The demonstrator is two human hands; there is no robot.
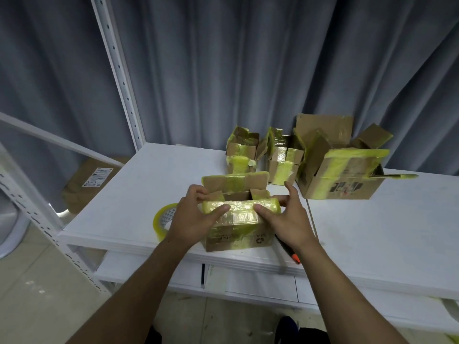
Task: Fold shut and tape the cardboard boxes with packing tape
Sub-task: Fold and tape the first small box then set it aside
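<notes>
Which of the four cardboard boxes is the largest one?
The brown cardboard box with yellow tape at the far right, with dark print on its side. The other three are clearly smaller.

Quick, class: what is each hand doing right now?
Left hand: closed on the near box.
Right hand: gripping the same box.

**White desk and its load**

The white desk [139, 184] carries a small taped cardboard box [236, 234] at its near edge, a roll of yellowish tape [160, 223] just left of it, and a black-and-orange tool [289, 252] to its right. Three open boxes [340, 170] stand along the back.
</notes>
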